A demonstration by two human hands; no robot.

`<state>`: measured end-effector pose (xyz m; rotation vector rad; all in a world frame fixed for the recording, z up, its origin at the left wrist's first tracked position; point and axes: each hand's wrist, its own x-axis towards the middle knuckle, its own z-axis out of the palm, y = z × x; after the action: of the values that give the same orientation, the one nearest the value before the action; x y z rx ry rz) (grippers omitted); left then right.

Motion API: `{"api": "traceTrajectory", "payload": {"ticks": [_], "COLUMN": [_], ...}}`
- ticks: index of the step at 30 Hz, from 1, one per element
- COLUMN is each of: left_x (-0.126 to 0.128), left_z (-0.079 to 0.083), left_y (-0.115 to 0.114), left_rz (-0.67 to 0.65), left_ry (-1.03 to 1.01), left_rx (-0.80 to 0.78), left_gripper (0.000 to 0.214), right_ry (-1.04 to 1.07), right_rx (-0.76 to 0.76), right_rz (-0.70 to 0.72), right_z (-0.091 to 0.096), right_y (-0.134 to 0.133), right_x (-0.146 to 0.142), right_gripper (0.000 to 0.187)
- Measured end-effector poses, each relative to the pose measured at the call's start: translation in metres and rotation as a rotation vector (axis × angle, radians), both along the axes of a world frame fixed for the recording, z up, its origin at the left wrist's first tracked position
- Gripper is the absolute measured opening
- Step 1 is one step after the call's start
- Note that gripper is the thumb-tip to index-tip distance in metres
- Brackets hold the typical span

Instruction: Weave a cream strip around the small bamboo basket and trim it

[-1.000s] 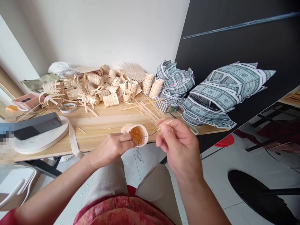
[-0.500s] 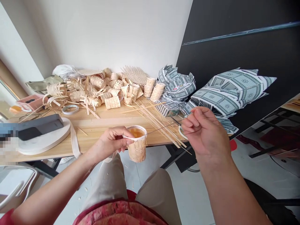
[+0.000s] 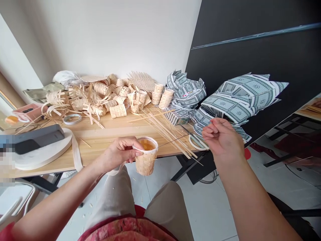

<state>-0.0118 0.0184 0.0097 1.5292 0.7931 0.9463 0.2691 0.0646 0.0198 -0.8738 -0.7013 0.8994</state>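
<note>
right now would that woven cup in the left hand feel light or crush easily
The woven cup looks light for its size, thin strips around a hollow middle. The left hand holds it by the rim, which suggests little weight. Its thin wall would probably dent if squeezed.

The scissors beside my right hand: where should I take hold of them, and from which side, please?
Probably the pale looped handles of the scissors, coming from above on the right: they lie closest to the right hand, while the thin blades point away.

woven bamboo cup (image 3: pixel 146 164) — rough, matt | tabletop (image 3: pixel 105 142) — smooth pale wood | folded sheets (image 3: pixel 233 105) — printed paper
</note>
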Motion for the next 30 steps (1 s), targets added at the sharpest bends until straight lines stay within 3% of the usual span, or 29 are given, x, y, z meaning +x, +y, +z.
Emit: {"api": "traceTrajectory", "payload": {"ticks": [5, 12, 15, 20, 23, 26, 30], "left_x": [0.001, 0.017, 0.022, 0.016, 0.010, 0.006, 0.006], "left_z": [0.001, 0.000, -0.001, 0.005, 0.005, -0.004, -0.016], "left_y": [0.001, 0.000, -0.002, -0.009, -0.012, -0.011, -0.005], "left_rz": [0.023, -0.030, -0.048, -0.045, 0.079, 0.177, 0.075], "left_ry": [0.053, 0.038, 0.033, 0.119, 0.196, 0.295, 0.314], "left_rx": [-0.057, -0.080, -0.051, -0.009, 0.115, 0.175, 0.097], "left_gripper": [0.030, 0.030, 0.027, 0.029, 0.033, 0.023, 0.017], "right_ry": [-0.196, -1.025, -1.219, -1.198, -1.137, -1.095, -1.124], "right_rx": [-0.041, -0.030, 0.057, 0.034, -0.034, -0.073, -0.092], "right_rz": [0.110, 0.594, 0.627, 0.712, 0.748, 0.762, 0.740], "right_z": [0.002, 0.008, 0.004, -0.001, 0.000, 0.002, 0.007], "right_y": [-0.009, -0.054, -0.059, -0.053, -0.052, -0.053, -0.055], "right_x": [-0.016, -0.070, -0.080, -0.073, -0.065, -0.061, -0.061], "right_gripper": [0.015, 0.008, 0.015, 0.023, 0.022, 0.020, 0.022]}}
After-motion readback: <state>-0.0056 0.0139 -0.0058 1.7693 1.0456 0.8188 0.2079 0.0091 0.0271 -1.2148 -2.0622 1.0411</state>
